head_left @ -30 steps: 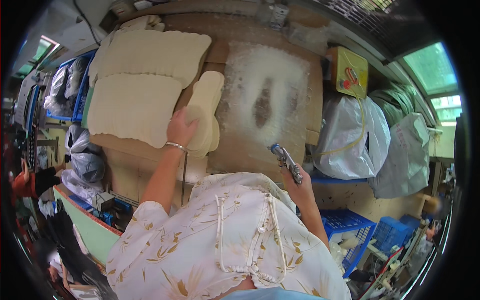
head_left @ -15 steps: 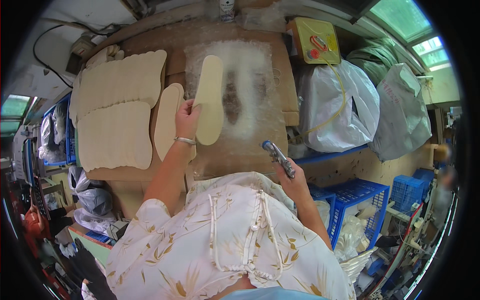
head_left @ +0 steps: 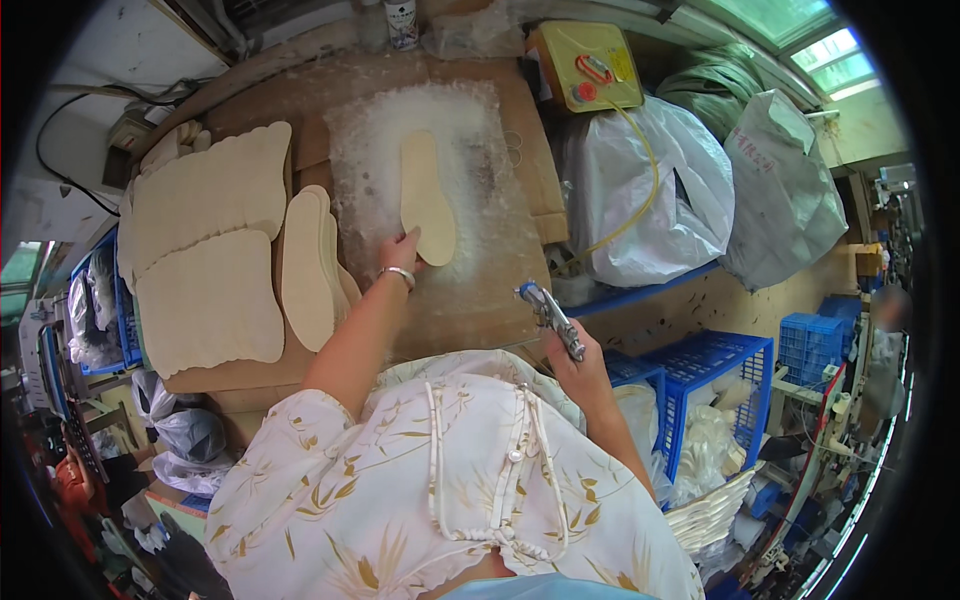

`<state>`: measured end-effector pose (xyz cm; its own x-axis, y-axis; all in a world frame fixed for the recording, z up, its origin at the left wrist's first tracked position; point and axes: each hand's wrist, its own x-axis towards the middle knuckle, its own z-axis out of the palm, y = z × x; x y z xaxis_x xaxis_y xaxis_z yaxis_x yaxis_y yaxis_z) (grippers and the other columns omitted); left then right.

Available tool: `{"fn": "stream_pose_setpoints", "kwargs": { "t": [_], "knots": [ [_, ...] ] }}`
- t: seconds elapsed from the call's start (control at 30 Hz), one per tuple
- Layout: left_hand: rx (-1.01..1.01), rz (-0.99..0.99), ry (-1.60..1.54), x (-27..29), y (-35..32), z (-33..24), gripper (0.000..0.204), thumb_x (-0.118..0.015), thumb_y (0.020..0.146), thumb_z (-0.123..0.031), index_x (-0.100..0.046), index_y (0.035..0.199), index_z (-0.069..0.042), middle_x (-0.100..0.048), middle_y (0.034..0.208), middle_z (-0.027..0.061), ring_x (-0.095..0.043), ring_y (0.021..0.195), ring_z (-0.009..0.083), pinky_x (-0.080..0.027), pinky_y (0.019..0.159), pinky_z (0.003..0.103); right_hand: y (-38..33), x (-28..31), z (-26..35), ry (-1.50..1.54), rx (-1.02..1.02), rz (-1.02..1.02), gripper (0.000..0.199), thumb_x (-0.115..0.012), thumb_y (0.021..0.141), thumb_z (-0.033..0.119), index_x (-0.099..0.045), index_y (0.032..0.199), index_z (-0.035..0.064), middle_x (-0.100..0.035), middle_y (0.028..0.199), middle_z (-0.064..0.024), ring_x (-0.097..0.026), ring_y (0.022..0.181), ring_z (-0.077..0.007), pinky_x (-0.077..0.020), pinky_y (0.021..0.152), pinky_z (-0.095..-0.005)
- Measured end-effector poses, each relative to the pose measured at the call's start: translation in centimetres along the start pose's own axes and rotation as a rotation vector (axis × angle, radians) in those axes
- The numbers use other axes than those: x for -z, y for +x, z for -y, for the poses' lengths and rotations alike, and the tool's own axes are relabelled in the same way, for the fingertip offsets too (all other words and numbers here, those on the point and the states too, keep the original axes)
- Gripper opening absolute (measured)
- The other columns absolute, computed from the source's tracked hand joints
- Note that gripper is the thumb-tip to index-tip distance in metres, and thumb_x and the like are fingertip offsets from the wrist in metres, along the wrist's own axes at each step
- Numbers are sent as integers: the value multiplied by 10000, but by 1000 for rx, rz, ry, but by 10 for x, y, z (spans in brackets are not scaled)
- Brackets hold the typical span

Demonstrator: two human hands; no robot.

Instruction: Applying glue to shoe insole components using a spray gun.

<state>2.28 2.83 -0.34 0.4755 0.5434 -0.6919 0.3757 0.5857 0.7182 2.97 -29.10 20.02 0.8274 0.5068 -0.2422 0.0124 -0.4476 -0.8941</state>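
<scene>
My left hand [head_left: 400, 252] pinches the near end of a cream insole [head_left: 428, 195], which lies flat or almost flat over a white, crusted patch [head_left: 360, 125] on the cardboard-covered table. In my right hand [head_left: 580, 362], in front of the table's near edge, is a metal spray gun [head_left: 556, 320] with a blue tip. The gun points up and to the left, toward the table. Beside my left forearm lies a small stack of insoles [head_left: 308, 265]. Farther left, overlapping insoles form a near row [head_left: 205, 300] and a far row [head_left: 215, 185].
A yellow metal can [head_left: 565, 75] with a yellowish hose [head_left: 655, 165] stands at the back right, by a white plastic-wrapped bundle [head_left: 610, 200] and a grey sack [head_left: 780, 190]. Blue crates [head_left: 715, 345] are at my right. A spray can [head_left: 402, 25] stands at the back.
The insole has moved from above the stack's right side onto the white patch, and my left hand has shifted to its near end. My right hand still holds the spray gun.
</scene>
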Motion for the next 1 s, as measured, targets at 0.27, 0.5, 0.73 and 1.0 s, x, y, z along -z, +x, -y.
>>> {"fn": "stream_pose_setpoints", "kwargs": {
  "t": [0.27,0.5,0.73,1.0],
  "knots": [
    [180,58,-99,5,-35,14,251,-615,899,-167,-560,1039,34,-656,928,136,-684,758,233,-576,607,295,53,-34,58,-11,190,36,241,-600,932,217,-563,1069,21,-555,688,-100,-495,607,-181,-439,596,-307],
    [187,74,-91,3,-38,11,217,-610,905,-178,-576,994,16,-655,896,122,-683,748,216,-567,591,290,72,-45,81,-112,139,6,284,-617,928,288,-556,1011,23,-560,675,-83,-514,597,-170,-446,587,-306],
    [182,88,-66,8,-37,12,229,-611,901,-182,-577,992,26,-651,864,123,-682,689,216,-559,548,292,75,-44,79,-86,95,-53,264,-610,934,272,-558,994,20,-551,666,-67,-493,593,-149,-436,577,-302],
    [190,83,-38,6,-40,10,239,-617,897,-182,-589,996,34,-646,872,127,-678,682,218,-554,536,288,74,-43,77,-83,101,-46,262,-609,934,271,-555,981,19,-548,654,-83,-501,583,-169,-436,571,-314]
  ]
}}
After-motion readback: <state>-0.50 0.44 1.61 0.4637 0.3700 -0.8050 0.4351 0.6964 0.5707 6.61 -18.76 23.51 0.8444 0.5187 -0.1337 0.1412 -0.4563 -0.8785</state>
